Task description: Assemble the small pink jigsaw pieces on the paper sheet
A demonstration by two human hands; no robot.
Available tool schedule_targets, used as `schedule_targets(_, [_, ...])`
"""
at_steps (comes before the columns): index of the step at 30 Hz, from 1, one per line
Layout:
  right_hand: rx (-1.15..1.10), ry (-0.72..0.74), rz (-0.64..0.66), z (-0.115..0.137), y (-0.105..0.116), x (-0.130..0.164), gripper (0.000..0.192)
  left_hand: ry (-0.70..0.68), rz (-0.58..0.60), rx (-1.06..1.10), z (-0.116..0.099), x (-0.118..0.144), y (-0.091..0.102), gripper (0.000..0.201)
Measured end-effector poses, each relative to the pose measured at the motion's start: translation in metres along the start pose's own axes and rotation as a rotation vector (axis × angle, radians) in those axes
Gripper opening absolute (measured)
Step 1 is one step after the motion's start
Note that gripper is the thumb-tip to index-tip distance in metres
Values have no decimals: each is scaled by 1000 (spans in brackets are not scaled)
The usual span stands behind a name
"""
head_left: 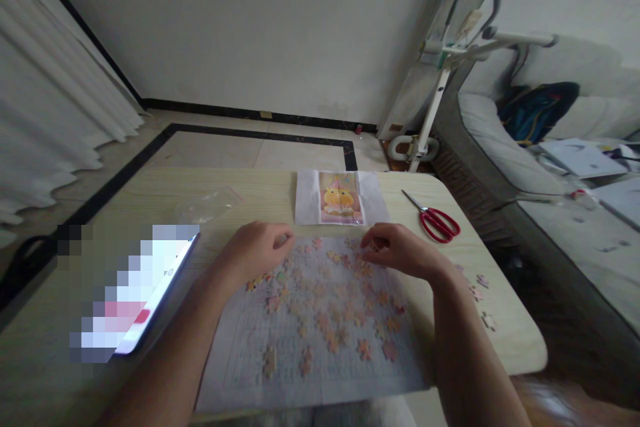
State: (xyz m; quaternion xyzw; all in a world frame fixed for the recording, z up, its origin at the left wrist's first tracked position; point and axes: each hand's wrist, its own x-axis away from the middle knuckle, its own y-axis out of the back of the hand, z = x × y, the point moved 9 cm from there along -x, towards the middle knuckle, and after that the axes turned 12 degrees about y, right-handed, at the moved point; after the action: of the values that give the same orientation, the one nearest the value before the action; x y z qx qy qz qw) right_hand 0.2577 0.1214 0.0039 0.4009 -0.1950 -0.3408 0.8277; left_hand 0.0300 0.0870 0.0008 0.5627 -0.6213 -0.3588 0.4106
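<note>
Pink puzzle pieces (319, 243) between curled left hand (263, 248), curled right hand (395, 248); contents unclear.

Both forearms (173, 333) — and hands (257, 250) — are bare.

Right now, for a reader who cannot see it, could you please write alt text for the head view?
A person's left hand and right hand are near the far corners of a printed sheet strewn with jigsaw pieces. Beyond lies a cartoon picture, with red-handled scissors to its right.
</note>
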Motion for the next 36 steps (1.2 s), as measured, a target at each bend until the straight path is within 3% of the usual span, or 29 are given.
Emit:
schedule_targets(16, [75, 8, 57, -1, -9, -2, 15, 10, 145, 30, -2, 6, -10, 21])
schedule_targets(36, [32, 8, 10, -5, -6, -5, 8, 61, 157, -1, -1, 9, 0, 25])
